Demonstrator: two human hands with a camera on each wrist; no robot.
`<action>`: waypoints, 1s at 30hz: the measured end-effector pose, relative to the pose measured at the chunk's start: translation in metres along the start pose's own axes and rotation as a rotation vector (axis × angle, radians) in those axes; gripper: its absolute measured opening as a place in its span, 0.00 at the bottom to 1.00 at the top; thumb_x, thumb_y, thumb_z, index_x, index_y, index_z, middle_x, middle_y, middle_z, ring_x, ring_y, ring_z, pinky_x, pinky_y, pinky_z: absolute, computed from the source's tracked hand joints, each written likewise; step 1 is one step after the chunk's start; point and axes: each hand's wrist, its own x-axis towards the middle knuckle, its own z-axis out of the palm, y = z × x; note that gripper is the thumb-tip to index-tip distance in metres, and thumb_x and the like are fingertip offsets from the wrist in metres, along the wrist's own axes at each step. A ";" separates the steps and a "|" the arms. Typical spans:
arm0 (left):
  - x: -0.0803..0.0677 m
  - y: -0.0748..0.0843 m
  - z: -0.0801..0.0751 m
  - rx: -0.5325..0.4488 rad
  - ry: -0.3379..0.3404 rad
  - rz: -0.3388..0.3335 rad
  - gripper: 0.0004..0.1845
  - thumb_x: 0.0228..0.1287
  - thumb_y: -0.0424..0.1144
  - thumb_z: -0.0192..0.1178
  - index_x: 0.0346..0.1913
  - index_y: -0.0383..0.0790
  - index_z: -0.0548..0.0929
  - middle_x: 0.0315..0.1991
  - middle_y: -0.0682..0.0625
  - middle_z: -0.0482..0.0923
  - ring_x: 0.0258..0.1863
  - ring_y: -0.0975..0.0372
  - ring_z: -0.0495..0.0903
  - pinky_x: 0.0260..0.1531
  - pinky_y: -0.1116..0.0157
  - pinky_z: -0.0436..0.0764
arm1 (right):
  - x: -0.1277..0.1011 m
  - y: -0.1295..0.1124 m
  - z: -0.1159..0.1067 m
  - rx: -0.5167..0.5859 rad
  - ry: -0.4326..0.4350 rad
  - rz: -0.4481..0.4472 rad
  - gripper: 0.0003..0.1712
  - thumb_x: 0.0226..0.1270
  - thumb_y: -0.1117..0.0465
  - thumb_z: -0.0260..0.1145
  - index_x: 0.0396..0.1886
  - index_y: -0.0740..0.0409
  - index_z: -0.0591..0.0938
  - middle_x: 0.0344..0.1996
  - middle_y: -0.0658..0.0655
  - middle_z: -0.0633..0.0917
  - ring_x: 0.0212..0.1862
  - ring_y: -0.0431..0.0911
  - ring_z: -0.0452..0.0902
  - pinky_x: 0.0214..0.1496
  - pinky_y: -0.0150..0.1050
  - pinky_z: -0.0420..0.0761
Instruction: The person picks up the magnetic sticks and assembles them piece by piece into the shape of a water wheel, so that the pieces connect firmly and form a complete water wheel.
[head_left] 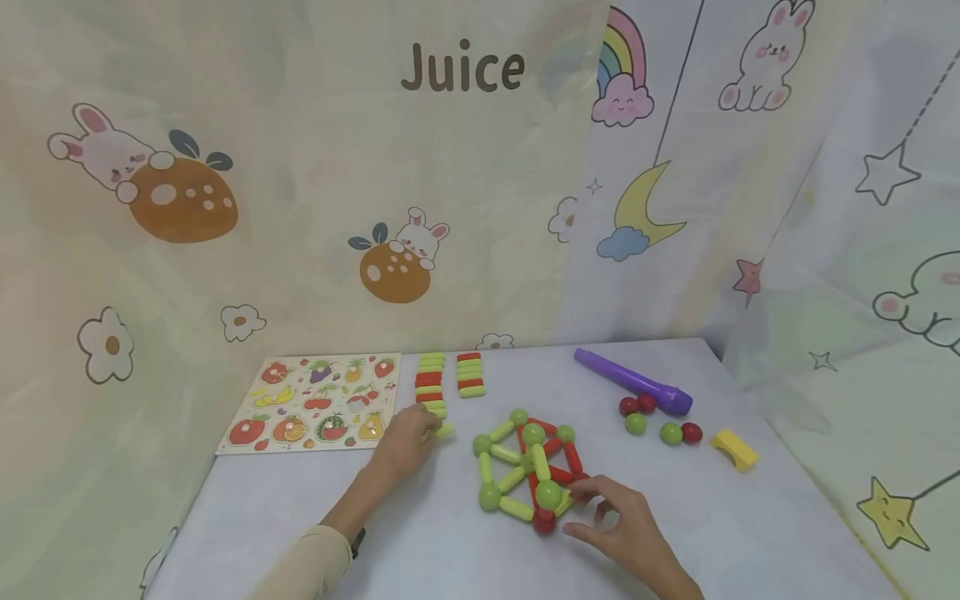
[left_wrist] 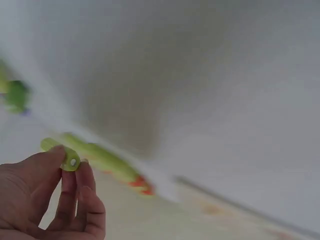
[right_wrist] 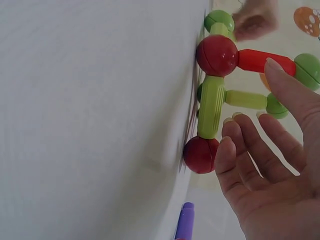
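My left hand [head_left: 408,437] pinches a yellow-green magnetic rod [left_wrist: 62,152] between thumb and fingers, just in front of the rows of loose rods [head_left: 431,377]. A round hole shows in the rod's near end in the left wrist view. At the middle of the table stands a structure of magnetic rods and balls [head_left: 542,462], part green, part red, with a raised section toward the front. Beside its right side is my right hand [head_left: 626,525], fingers loosely bent and parted. In the right wrist view, its fingertips are close to a green rod [right_wrist: 211,107] and a red ball [right_wrist: 201,155].
A fruit picture board [head_left: 311,404] lies at the back left. A second row of rods [head_left: 470,375] is right of the first. Toward the right are a purple microphone-shaped toy [head_left: 633,381], several loose balls [head_left: 671,433] and a yellow arched block [head_left: 735,450]. Printed cloth hangs behind.
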 end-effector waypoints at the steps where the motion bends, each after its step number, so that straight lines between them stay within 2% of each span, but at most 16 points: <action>1: -0.001 0.013 -0.003 -0.045 -0.010 0.015 0.10 0.62 0.23 0.74 0.46 0.34 0.93 0.39 0.48 0.88 0.40 0.59 0.85 0.44 0.59 0.88 | 0.000 0.000 0.000 -0.002 0.004 -0.009 0.27 0.54 0.58 0.88 0.53 0.56 0.87 0.44 0.50 0.91 0.41 0.48 0.84 0.37 0.36 0.87; 6: -0.003 0.075 -0.018 -0.230 -0.071 0.092 0.12 0.63 0.26 0.74 0.48 0.34 0.94 0.39 0.50 0.89 0.39 0.61 0.84 0.40 0.67 0.85 | 0.000 0.000 -0.001 0.000 0.016 -0.033 0.26 0.55 0.59 0.87 0.53 0.51 0.87 0.45 0.45 0.90 0.41 0.47 0.83 0.36 0.36 0.87; 8: -0.002 0.091 -0.020 -0.258 -0.079 0.101 0.11 0.62 0.25 0.73 0.47 0.34 0.94 0.39 0.50 0.90 0.39 0.62 0.85 0.38 0.69 0.83 | 0.000 0.000 -0.002 0.000 0.012 -0.034 0.26 0.56 0.58 0.87 0.53 0.51 0.87 0.44 0.46 0.90 0.41 0.47 0.83 0.36 0.36 0.87; 11: -0.002 0.104 -0.021 -0.271 -0.077 0.109 0.09 0.62 0.25 0.73 0.45 0.34 0.95 0.38 0.48 0.91 0.37 0.62 0.86 0.35 0.72 0.83 | -0.001 0.001 -0.002 0.000 0.005 -0.029 0.26 0.56 0.57 0.87 0.54 0.52 0.87 0.43 0.49 0.91 0.42 0.48 0.84 0.37 0.37 0.87; 17: -0.004 0.110 -0.017 -0.271 -0.092 0.099 0.08 0.63 0.26 0.73 0.43 0.34 0.95 0.37 0.48 0.91 0.37 0.62 0.85 0.36 0.72 0.83 | -0.002 -0.001 -0.003 0.011 0.002 0.000 0.26 0.56 0.57 0.87 0.53 0.54 0.87 0.41 0.51 0.91 0.41 0.48 0.85 0.37 0.37 0.87; 25: -0.007 0.107 -0.016 -0.297 -0.085 0.110 0.07 0.65 0.29 0.75 0.44 0.35 0.95 0.39 0.47 0.91 0.37 0.61 0.86 0.37 0.72 0.84 | 0.000 -0.002 -0.003 0.027 0.006 -0.005 0.26 0.56 0.59 0.87 0.53 0.56 0.87 0.42 0.52 0.91 0.41 0.49 0.85 0.37 0.37 0.88; 28: -0.007 0.097 -0.019 -0.333 -0.092 0.087 0.07 0.68 0.35 0.75 0.46 0.39 0.95 0.40 0.52 0.91 0.39 0.62 0.87 0.38 0.70 0.84 | 0.001 -0.002 -0.005 0.021 -0.003 -0.011 0.26 0.57 0.57 0.86 0.54 0.56 0.87 0.43 0.52 0.91 0.42 0.49 0.85 0.37 0.37 0.88; 30: -0.004 0.083 -0.021 -0.349 -0.070 0.055 0.06 0.70 0.39 0.74 0.46 0.42 0.95 0.40 0.55 0.91 0.40 0.63 0.86 0.40 0.67 0.85 | 0.001 -0.001 -0.007 0.013 -0.004 -0.003 0.27 0.57 0.57 0.87 0.54 0.55 0.87 0.43 0.52 0.91 0.42 0.49 0.85 0.38 0.37 0.88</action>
